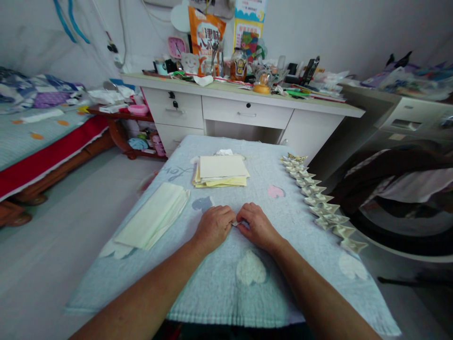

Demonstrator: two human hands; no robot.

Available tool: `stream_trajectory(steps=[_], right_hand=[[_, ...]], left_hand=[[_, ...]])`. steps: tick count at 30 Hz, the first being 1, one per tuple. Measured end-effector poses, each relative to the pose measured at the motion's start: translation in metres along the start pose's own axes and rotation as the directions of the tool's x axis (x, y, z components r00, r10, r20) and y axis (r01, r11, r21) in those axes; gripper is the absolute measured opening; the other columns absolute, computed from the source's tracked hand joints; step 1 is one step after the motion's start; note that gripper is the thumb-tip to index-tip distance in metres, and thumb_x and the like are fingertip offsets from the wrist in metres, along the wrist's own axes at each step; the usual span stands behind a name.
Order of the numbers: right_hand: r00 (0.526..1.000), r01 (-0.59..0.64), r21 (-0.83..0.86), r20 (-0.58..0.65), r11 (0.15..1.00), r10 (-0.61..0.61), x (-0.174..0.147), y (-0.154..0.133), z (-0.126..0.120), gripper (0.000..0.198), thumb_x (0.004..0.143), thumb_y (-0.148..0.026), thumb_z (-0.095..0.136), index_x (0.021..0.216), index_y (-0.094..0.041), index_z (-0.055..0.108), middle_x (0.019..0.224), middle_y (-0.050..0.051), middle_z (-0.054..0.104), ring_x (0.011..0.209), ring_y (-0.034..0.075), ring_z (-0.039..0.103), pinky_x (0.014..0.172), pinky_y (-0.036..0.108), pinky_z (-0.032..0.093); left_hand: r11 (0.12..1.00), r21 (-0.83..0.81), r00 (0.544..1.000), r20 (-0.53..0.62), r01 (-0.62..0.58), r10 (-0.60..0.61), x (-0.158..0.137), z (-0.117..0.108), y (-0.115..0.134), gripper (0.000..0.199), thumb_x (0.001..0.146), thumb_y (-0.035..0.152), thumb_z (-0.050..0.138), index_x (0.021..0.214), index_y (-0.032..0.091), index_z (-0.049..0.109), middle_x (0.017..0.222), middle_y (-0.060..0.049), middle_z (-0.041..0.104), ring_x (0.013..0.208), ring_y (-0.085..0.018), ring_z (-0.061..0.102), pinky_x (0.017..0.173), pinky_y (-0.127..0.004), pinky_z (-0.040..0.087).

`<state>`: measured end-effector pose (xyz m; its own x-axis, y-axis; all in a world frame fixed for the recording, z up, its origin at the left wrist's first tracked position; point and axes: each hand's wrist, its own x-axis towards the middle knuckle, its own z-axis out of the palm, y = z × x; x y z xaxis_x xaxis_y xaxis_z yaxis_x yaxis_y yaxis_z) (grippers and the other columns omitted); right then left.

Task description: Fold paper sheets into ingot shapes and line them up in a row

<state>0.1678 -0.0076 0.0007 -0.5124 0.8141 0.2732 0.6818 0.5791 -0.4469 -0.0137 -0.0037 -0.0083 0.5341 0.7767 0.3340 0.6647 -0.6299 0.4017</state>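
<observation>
My left hand [216,226] and my right hand [255,225] meet over the middle of the cloth-covered table. Between their fingertips they pinch a small folded piece of paper [235,223], most of it hidden by the fingers. Beyond the hands lies a stack of cream and yellow paper sheets [223,167]. To the left is a pile of long pale green-white paper [154,217]. A row of several folded paper pieces with pointed ends [320,198] runs along the table's right side.
A blue cloth with heart patterns [208,288] covers the table. Behind it stands a white desk [244,113] crowded with jars, a pink clock [176,47] and an orange snack bag [206,38]. A front-loading washing machine [410,123] is at right, a bed [46,141] at left.
</observation>
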Motion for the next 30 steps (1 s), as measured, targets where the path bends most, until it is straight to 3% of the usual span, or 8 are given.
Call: stream_trajectory(steps=[8, 17, 26, 30], right_hand=[[0.997, 0.054, -0.035, 0.047, 0.998, -0.052, 0.0, 0.002, -0.001, 0.006, 0.081, -0.013, 0.066, 0.081, -0.019, 0.066, 0.08, 0.003, 0.061, 0.082, 0.018, 0.051, 0.075, 0.03, 0.034], [0.998, 0.018, -0.034, 0.067, 0.999, -0.016, -0.001, -0.002, -0.002, 0.01, 0.079, -0.011, 0.066, 0.086, -0.018, 0.065, 0.084, 0.003, 0.061, 0.084, 0.017, 0.052, 0.077, 0.029, 0.036], [0.997, 0.031, -0.091, 0.077, 0.995, -0.024, -0.003, -0.006, 0.0, 0.003, 0.083, -0.018, 0.066, 0.085, -0.019, 0.068, 0.083, 0.003, 0.061, 0.085, 0.017, 0.052, 0.078, 0.029, 0.036], [0.997, 0.034, -0.129, 0.076, 0.991, -0.025, -0.002, -0.008, 0.0, 0.009, 0.088, -0.022, 0.061, 0.083, -0.019, 0.069, 0.082, 0.004, 0.061, 0.085, 0.017, 0.052, 0.077, 0.029, 0.035]], left_hand=[[0.998, -0.027, 0.988, 0.14, -0.056, 0.059, -0.002, -0.013, -0.007, 0.011, 0.081, 0.01, 0.057, 0.083, 0.02, 0.062, 0.083, -0.001, 0.064, 0.08, -0.017, 0.056, 0.074, -0.029, 0.04], [0.991, 0.012, 0.981, 0.14, -0.135, 0.132, -0.001, -0.011, -0.009, 0.013, 0.088, 0.024, 0.058, 0.086, 0.02, 0.07, 0.082, -0.002, 0.065, 0.08, -0.016, 0.057, 0.073, -0.029, 0.042], [0.995, -0.048, 0.989, 0.122, -0.082, 0.087, -0.002, -0.01, -0.01, 0.009, 0.085, 0.019, 0.062, 0.079, 0.018, 0.069, 0.081, -0.003, 0.065, 0.081, -0.016, 0.058, 0.076, -0.028, 0.044], [0.994, -0.092, 0.991, 0.115, -0.053, 0.063, -0.002, -0.009, -0.01, 0.01, 0.085, 0.015, 0.06, 0.078, 0.017, 0.068, 0.082, -0.003, 0.064, 0.083, -0.016, 0.057, 0.077, -0.029, 0.044]])
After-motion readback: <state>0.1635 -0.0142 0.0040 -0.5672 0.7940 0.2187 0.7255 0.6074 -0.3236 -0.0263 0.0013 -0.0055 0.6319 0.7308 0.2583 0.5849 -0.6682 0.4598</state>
